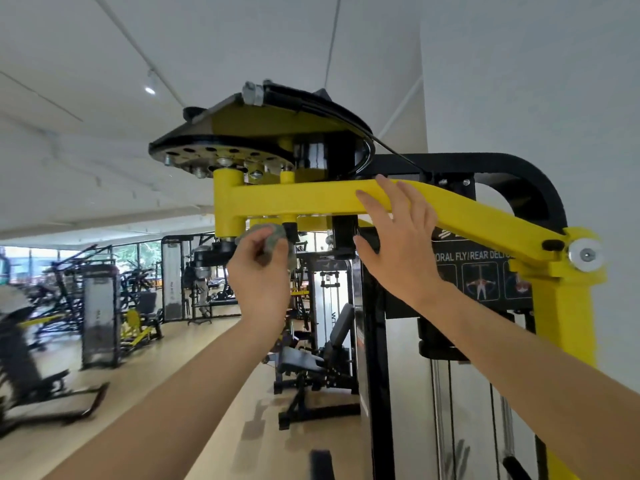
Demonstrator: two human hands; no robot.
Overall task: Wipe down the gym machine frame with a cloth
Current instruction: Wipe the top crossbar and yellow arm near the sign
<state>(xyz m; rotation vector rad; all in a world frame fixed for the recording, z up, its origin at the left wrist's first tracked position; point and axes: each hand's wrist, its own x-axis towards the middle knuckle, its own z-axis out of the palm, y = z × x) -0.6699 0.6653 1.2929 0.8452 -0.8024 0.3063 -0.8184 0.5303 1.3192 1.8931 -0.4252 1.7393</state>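
Beneath yellow arm (311, 200), left hand (258, 268) gripping cloth (275, 237), placard (485, 271) "FLY/REAR"

Bright, even indoor light, soft and diffuse. Daylight enters through windows (138, 252) at 9 o'clock, slightly blown out. Single ceiling spotlight (149, 90) at 11 o'clock, small hot spot. Yellow frame arm (294, 200) evenly lit with mild sheen, underside darker. Glossy floor (156, 368) at 7 o'clock carries pale reflections; soft shadow under bench (304, 362) at 6 o'clock. Strong wide-angle distortion: ceiling track (333, 36) leans, forearms (519, 358) stretch toward 5 and 7 o'clock corners. Machines (31, 341) at 8 o'clock smeared by blur; centre sharp.
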